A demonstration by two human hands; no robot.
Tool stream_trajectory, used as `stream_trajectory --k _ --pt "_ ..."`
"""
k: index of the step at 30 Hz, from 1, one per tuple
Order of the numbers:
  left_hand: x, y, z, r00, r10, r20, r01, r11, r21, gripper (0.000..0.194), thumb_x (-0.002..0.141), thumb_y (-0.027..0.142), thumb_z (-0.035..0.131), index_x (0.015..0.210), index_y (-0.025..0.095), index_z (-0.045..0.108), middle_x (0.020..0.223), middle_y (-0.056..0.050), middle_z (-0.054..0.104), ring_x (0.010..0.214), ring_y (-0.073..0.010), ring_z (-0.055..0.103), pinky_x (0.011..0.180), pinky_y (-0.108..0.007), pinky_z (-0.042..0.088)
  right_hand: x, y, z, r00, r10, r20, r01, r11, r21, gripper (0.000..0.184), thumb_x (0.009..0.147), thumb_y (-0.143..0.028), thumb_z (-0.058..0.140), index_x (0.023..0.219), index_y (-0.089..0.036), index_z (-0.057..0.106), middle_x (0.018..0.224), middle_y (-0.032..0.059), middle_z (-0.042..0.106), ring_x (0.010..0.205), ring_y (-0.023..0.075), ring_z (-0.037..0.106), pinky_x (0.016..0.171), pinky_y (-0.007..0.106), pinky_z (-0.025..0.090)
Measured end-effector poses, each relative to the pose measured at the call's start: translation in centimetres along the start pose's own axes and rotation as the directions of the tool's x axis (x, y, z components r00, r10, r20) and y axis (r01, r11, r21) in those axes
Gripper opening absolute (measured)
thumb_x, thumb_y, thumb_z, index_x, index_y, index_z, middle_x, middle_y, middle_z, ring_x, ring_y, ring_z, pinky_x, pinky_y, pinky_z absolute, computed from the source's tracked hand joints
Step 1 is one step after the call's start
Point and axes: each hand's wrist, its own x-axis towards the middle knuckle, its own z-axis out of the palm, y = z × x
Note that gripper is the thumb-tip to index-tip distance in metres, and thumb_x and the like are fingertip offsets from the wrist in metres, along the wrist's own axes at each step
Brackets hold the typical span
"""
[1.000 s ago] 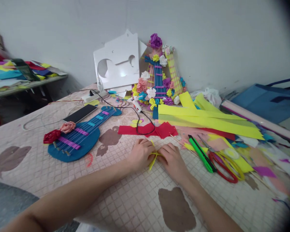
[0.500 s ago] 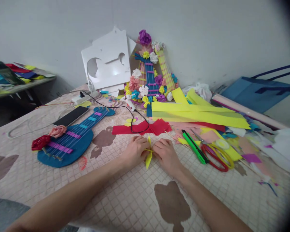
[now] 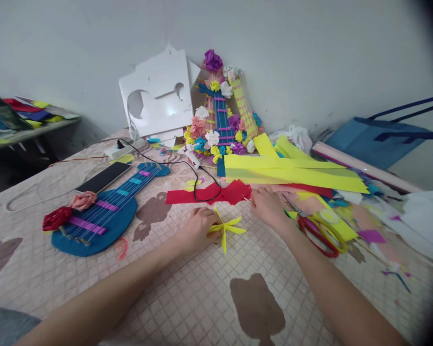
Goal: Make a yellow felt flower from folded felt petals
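My left hand (image 3: 199, 229) is closed, pinching one side of a yellow paper flower (image 3: 224, 227) with several thin pointed petals, low over the quilted tablecloth. My right hand (image 3: 269, 204) is at the right end of the red paper (image 3: 205, 196), its fingers closed around a thin pale stick (image 3: 247, 199) whose tip pokes out to the left. Most of that stick is hidden beneath the hand. Just right of this hand lie the red-and-yellow-handled scissors (image 3: 319, 233); the green cutter is largely covered by my right wrist.
A blue toy guitar (image 3: 119, 209) with paper roses lies at left, near a black phone (image 3: 103, 178). Behind are a glue gun (image 3: 190, 156) with its cord, flower-covered guitars (image 3: 222, 115) and a white cut-out board (image 3: 159, 93). Yellow paper strips (image 3: 292, 170) and scraps spread to the right.
My right hand has let go of the yellow paper flower and moved right and away from me onto the thin stick. My left hand keeps the flower, whose petals now fan out more.
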Motion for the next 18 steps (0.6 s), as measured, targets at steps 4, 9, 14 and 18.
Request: stream_trajectory --k 4,9,14,18 --pt "-0.1 0.1 -0.4 1.000 -0.003 0.025 0.004 1.000 -0.023 0.011 0.076 0.019 0.062 0.087 0.019 0.062 0.090 -0.003 0.065 0.090 -0.0191 0.057 0.087 -0.034 0.040 0.2 -0.7 0.1 0.999 0.009 0.040 -0.009 1.000 -0.007 0.016 0.078 -0.012 0.048 0.084 -0.013 0.062 0.094 0.0157 0.063 0.098 0.0307 0.049 0.070 0.036 0.037" --pt "-0.2 0.1 -0.2 1.000 0.006 -0.020 -0.007 0.999 -0.041 0.009 0.077 0.019 0.063 0.086 0.018 0.061 0.087 -0.002 0.065 0.087 -0.0181 0.057 0.084 -0.032 0.041 -1.8 -1.2 -1.8 0.999 0.004 0.053 -0.007 0.998 0.057 0.011 0.076 -0.012 0.049 0.076 -0.017 0.058 0.084 0.0117 0.063 0.087 0.0268 0.055 0.062 0.031 0.034" --pt "-0.1 0.0 0.3 0.999 0.014 -0.029 -0.015 0.999 -0.037 0.006 0.077 0.016 0.060 0.083 0.018 0.061 0.087 -0.003 0.064 0.086 -0.0175 0.056 0.081 -0.030 0.041 -4.1 -0.7 -2.3 0.996 0.028 0.090 -0.047 0.977 0.209 0.009 0.074 -0.012 0.050 0.076 -0.020 0.055 0.065 0.0026 0.058 0.056 0.0165 0.053 0.049 0.026 0.025" --pt "0.0 -0.2 0.3 0.999 0.007 -0.033 -0.009 0.999 -0.047 0.006 0.076 0.012 0.059 0.079 0.017 0.062 0.083 -0.002 0.064 0.083 -0.0164 0.057 0.081 -0.030 0.041 -4.2 0.5 -1.1 0.994 0.009 0.109 -0.053 0.914 0.403 0.022 0.072 -0.010 0.048 0.090 -0.022 0.057 0.065 -0.0013 0.061 0.057 0.0138 0.056 0.049 0.023 0.032"
